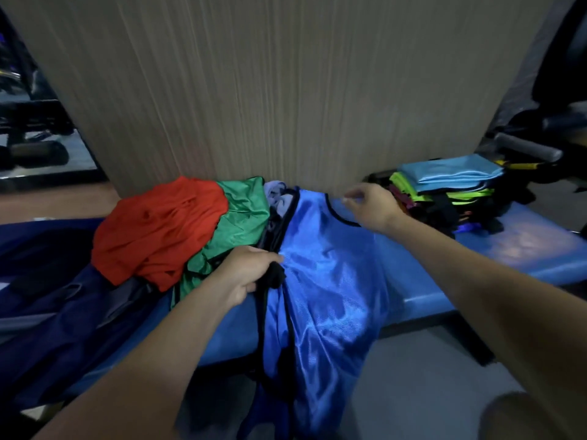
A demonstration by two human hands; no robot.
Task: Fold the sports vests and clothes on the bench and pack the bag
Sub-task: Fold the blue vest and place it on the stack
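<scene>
A shiny blue mesh sports vest with black edging (330, 281) lies spread across the padded blue bench (521, 249), its lower part hanging over the front edge toward the grey floor (428, 376). The person's left hand (247, 268) rests at the vest's left side, fingers curled round a bunched piece of the black trim at the armhole. The right hand (371, 204) reaches to the vest's far end near the neckline; its fingers are bent and seem to pinch the fabric at the shoulder, though blur makes the exact hold hard to read.

Left of the vest, a loose heap of clothes sits on the bench against the wood-grain wall panel (270, 84): a crumpled red garment (158, 230) partly on top of a glossy green vest (244, 214), with a bit of pale lilac cloth (279, 195) showing between the green vest and the blue one. Further left lies a dark navy bag (54, 296), slumped along the bench.

At the right end of the bench, well apart from the heap, stands a stack of folded vests (444, 192) in light blue, lime green and darker colours.
</scene>
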